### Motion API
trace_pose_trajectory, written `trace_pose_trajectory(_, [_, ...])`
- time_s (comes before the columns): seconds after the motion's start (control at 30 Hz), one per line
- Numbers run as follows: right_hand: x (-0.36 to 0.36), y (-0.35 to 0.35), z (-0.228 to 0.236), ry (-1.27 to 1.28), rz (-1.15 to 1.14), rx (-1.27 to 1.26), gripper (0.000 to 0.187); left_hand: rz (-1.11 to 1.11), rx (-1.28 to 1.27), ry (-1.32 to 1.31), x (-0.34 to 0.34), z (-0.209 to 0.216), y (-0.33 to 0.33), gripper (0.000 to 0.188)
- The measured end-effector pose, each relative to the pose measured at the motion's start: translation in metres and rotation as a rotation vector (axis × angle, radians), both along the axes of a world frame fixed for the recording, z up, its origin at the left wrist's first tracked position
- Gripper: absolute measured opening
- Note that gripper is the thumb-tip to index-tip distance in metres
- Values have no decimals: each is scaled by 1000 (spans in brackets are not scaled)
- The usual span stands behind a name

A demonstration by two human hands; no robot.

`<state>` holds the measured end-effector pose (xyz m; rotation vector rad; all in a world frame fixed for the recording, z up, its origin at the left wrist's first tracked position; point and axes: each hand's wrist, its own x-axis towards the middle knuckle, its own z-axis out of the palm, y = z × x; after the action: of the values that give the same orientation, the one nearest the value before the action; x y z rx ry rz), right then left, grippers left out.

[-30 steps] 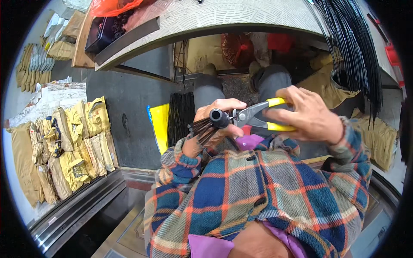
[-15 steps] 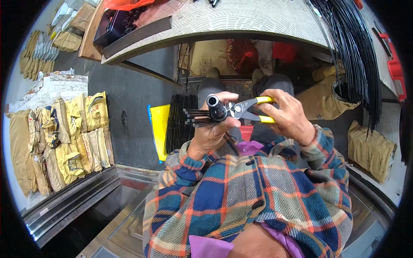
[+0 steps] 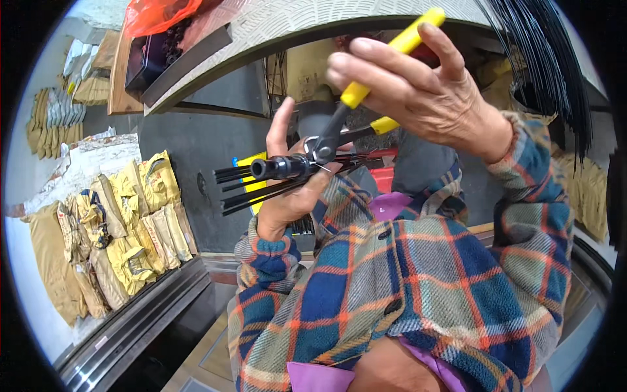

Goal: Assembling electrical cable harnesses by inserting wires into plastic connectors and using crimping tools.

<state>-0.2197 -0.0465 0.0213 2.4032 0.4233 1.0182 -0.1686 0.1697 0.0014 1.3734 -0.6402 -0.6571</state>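
Basically, we're over a dark grey floor (image 3: 219, 225), with a pale worktop (image 3: 313, 14) along the top edge, embossed in curved lines. Tan and yellow paper packages (image 3: 116, 225) lie in rows at left, brown packages (image 3: 586, 193) at far right, partly cut off. Containers: we have one dark open box (image 3: 138, 73) at the worktop's left end, small black parts (image 3: 174, 40) heaped at its right side, an orange-red plastic bag (image 3: 155, 14) just by it, crumpled, thin. Materials: long glossy black strands (image 3: 552, 62) hang in a thick bundle, upper right; we wear a checked woolly shirt (image 3: 366, 281). Main things are near the middle, in the air in front of us: black stepped tube (image 3: 279, 166), hollow, round mouth to the left, alongside thin straight black rods (image 3: 258, 196). Our left hand (image 3: 294, 199) grips both, thumb against the rods, index finger lifted clear. Our right hand (image 3: 434, 95) holds the yellow-handled pliers (image 3: 334, 129), handles wide apart, fingers parted and laid across the upper grip. Pliers head sits at the tube's right end; whether the jaws bite on it, we can't tell.
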Motion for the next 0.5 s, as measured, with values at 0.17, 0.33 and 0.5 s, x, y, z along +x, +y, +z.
trace_pose_trajectory(0.17, [-4, 3, -1, -53, -10, -65, 42, 30, 40, 19, -1, 10, -2, 93])
trace_pose_trajectory(0.33, [-24, 33, -36, 17, -29, 437, 29, 130, 239, -514, 2, 3, -2, 87])
trace_pose_trajectory(0.5, [-39, 21, -24, 283, 109, 522, 26, 209, 59, -30, -4, 8, -13, 83])
